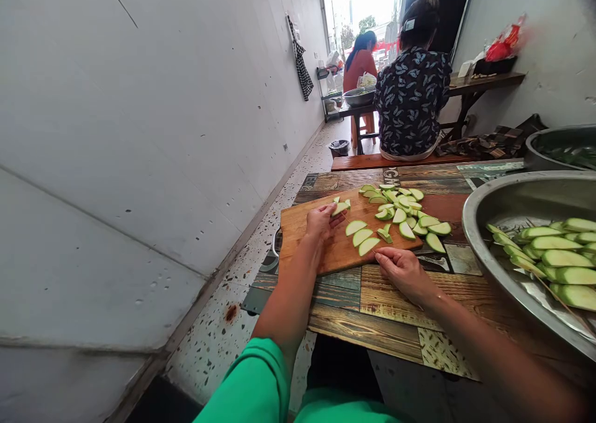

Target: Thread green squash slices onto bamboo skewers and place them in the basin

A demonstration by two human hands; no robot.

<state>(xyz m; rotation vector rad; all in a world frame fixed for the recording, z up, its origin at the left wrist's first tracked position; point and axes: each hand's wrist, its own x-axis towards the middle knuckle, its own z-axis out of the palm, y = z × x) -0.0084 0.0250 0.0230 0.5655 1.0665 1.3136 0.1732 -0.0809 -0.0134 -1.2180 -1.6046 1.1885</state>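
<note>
My left hand (322,221) is closed over the left half of the wooden cutting board (298,224), pinching pale half-moon zucchini slices (341,208) with green rims. My right hand (399,268) is at the board's near edge, fingertips pinched on the end of a thin wooden skewer (375,251). Between the hands, several zucchini slices (362,236) line up along the skewer and seem threaded on it; the stick is mostly hidden. Loose zucchini slices (403,209) are heaped on the board's right side, some spilling onto the table.
A large metal basin (470,215) at the right holds skewered zucchini slices (559,258). Behind it stands another metal basin (533,140). Two people sit beyond the patterned table (335,295), one in a dark leaf-print shirt (412,103). A white wall (139,131) runs along the left.
</note>
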